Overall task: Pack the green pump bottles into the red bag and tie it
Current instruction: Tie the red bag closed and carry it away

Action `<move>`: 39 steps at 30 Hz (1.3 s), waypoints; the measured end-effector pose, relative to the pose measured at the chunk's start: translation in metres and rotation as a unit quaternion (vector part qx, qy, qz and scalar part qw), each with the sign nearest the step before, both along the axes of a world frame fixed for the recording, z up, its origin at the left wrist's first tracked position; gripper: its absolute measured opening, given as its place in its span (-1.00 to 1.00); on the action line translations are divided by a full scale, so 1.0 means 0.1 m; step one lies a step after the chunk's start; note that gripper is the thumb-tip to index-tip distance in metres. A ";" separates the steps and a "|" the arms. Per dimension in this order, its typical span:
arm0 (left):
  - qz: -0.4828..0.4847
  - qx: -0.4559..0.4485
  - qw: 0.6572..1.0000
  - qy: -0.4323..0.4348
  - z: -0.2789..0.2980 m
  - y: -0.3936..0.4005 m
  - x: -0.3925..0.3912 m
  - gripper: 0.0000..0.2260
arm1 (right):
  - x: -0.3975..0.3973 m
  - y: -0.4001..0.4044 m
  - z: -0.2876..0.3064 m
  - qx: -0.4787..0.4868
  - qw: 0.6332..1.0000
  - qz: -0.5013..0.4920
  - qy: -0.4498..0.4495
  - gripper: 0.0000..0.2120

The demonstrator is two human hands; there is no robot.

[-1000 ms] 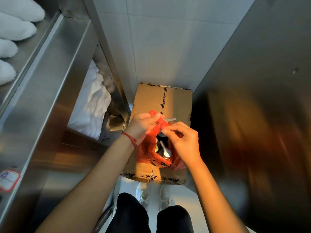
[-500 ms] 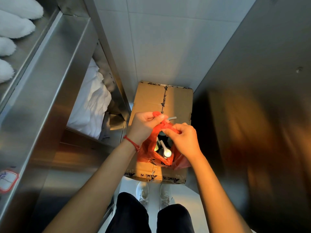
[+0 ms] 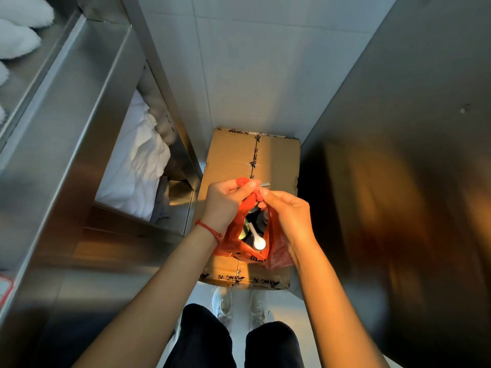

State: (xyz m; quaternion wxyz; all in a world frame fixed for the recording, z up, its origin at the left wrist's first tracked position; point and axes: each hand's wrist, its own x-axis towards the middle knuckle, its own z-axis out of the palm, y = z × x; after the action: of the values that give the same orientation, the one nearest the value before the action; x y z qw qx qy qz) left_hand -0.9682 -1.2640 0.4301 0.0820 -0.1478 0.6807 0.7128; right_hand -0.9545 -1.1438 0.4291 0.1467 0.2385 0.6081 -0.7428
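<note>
While both hands pinch the top of the thin red plastic bag [image 3: 245, 235], I see it sits on the taped brown cardboard box [image 3: 252, 160], right under the hands & a bit nearer to me. My left hand [image 3: 225, 200] is curled almost shut, thumb & fingers nipping one twisted red handle. My right hand [image 3: 288, 211] is also nearly shut, fingertips nipping the other handle. The 2 pinches almost touch, just above the far end of the bag's mouth.

The mouth is a long slit. It runs from far to near, w/ the hands at the far end & the gap wide open at the near end. Down inside I can see dark bottle tops & a white pump head [image 3: 257, 240], so the green pump bottles [image 3: 243, 233] look packed, tho I can't count them. A small grey pump tip [image 3: 265, 185] pokes out past the left thumb.

I think the tie is the step now. Both hands are about the same way from the handles, so either could cross over. No knot that I can see yet. The poking tip may get in the way.
</note>
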 end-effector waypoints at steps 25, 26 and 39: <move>-0.005 -0.119 0.990 0.079 -0.05 -0.16 0.10 -0.89 | 0.04 0.25 0.01 0.071 0.977 -0.117 0.166 -0.78; -0.023 -0.117 0.989 0.086 -0.03 -0.06 0.05 -0.89 | 0.02 0.21 0.04 0.089 0.975 -0.097 0.178 -0.78; -0.170 -0.034 0.983 0.067 -0.06 0.16 -0.10 -0.87 | -0.06 0.18 0.12 0.202 0.938 -0.003 0.283 -0.80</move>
State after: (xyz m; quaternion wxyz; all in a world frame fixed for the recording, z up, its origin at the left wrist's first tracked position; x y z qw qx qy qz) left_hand -0.9782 -1.2476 0.4244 0.1513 0.0152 0.7239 0.6730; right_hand -0.9605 -1.1255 0.4410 -0.0844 0.0449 0.7612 -0.6415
